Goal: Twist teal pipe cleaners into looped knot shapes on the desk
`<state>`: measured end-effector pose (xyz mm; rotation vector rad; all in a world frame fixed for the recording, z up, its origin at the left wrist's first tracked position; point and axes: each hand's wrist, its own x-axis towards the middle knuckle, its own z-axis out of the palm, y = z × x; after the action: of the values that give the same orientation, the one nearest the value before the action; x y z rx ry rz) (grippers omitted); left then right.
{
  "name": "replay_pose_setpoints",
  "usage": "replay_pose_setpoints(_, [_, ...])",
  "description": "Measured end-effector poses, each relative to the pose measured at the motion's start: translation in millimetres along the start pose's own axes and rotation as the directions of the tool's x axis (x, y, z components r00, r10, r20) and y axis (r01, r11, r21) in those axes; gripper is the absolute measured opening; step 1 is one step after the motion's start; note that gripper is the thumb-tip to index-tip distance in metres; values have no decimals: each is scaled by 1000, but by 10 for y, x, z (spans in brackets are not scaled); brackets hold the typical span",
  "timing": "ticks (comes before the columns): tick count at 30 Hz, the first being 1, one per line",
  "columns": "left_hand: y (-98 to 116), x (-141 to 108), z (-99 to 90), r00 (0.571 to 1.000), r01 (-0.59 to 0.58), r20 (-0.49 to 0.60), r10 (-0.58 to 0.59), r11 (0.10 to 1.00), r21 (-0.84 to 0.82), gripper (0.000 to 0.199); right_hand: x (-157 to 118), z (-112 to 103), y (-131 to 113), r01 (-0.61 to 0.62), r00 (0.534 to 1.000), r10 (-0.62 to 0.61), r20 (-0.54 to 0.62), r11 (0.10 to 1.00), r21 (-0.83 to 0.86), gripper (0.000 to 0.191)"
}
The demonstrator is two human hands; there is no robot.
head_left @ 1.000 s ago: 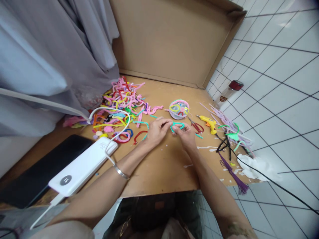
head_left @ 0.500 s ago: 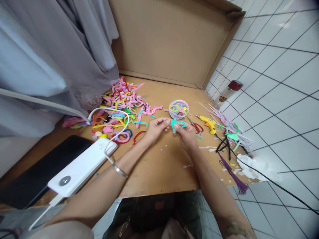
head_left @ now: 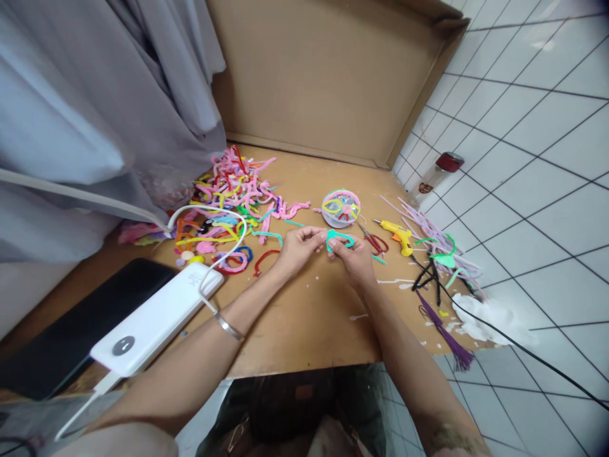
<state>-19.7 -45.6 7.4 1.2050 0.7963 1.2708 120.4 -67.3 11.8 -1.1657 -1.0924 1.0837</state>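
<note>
A turquoise pipe cleaner (head_left: 343, 240), bent into loops, is pinched between the thumb and fingers of my right hand (head_left: 354, 255). My left hand (head_left: 303, 247) is closed in a pinch at the left edge of the loops; its fingertips seem to touch the pipe cleaner. Just beyond both hands stands a round container (head_left: 341, 209) with pink, yellow and red pieces on it. Red-handled scissors (head_left: 377, 242) lie to the right of my right hand, and part of a turquoise stem (head_left: 379, 259) shows beside them.
Colourful pipe cleaners (head_left: 238, 184) are heaped at the back left. A white power bank (head_left: 155, 320) and a black phone-like slab (head_left: 85, 324) lie front left. At right are a yellow glue gun (head_left: 397, 233), lilac stems (head_left: 428, 238), a purple tassel (head_left: 447, 336) and a bottle (head_left: 438, 174).
My left hand has shifted slightly right, closer to the turquoise loops. The right hand keeps its pinch, with the loops turned a little.
</note>
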Motion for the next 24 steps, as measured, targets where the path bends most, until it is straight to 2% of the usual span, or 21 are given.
replay_pose_setpoints(5, [6,-23,21,1000,-13,-2,13,1000,21,42,-22,32,4,67,994,-69,-79,997,-36,36])
replay_pose_setpoints(8, [14,-34,35,1000,1,-3,-1,1000,26,42,-56,33,25,189,975,-205,-88,969,-157,27])
replay_pose_setpoints(10, [11,-36,41,1000,7,-21,-7,1000,23,40,-81,21,36,293,943,-327,-65,907,-302,23])
replay_pose_setpoints(12, [2,-37,46,999,16,-43,-15,1000,16,38,-103,7,45,409,883,-469,-16,785,-465,22])
replay_pose_setpoints(15, [-17,-36,47,999,31,-42,-32,999,-27,36,-129,-4,50,543,765,-633,116,537,-645,17])
replay_pose_setpoints(18, [-25,-26,33,998,51,-30,-55,993,-107,37,-153,-10,34,609,689,-665,288,316,-728,12])
replay_pose_setpoints(20, [-26,-12,15,996,83,-26,-89,981,-176,40,-165,-20,9,634,658,-663,358,231,-738,8])
replay_pose_setpoints(22, [-27,6,-5,991,124,-16,-131,965,-233,44,-173,-32,-25,651,643,-677,358,238,-720,6])
replay_pose_setpoints(24, [-30,20,-19,988,150,-4,-156,956,-252,47,-177,-37,-54,653,665,-679,312,324,-685,8])
